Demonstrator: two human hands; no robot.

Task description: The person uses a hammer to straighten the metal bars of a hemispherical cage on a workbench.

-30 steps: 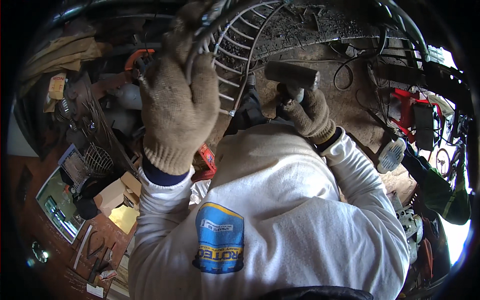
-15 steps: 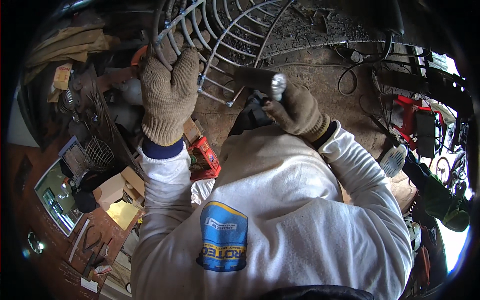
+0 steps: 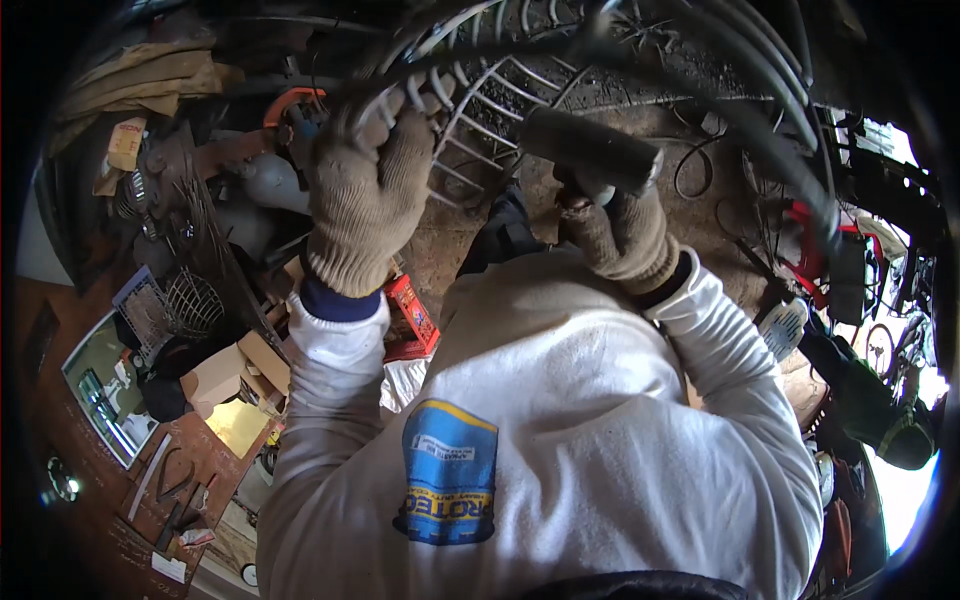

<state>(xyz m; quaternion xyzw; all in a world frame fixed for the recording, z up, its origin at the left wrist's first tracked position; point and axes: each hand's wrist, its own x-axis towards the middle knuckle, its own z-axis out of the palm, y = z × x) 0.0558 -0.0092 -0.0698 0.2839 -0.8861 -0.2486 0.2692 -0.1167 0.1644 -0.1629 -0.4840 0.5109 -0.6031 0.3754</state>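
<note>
We see the hammer [image 3: 590, 150], gripped in our right hand [image 3: 630, 235], shifted rightward since half a second ago, seemingly lifted rather than striking; our left hand [image 3: 365, 195] curls around the rod frame [image 3: 490, 130] ahead of us

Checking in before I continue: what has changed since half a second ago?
The right hand moved the hammer rightward, away from the metal rod grille. The left hand shifted slightly right. Nothing was let go: the hammer stays in the right hand, the grille in the left.
</note>
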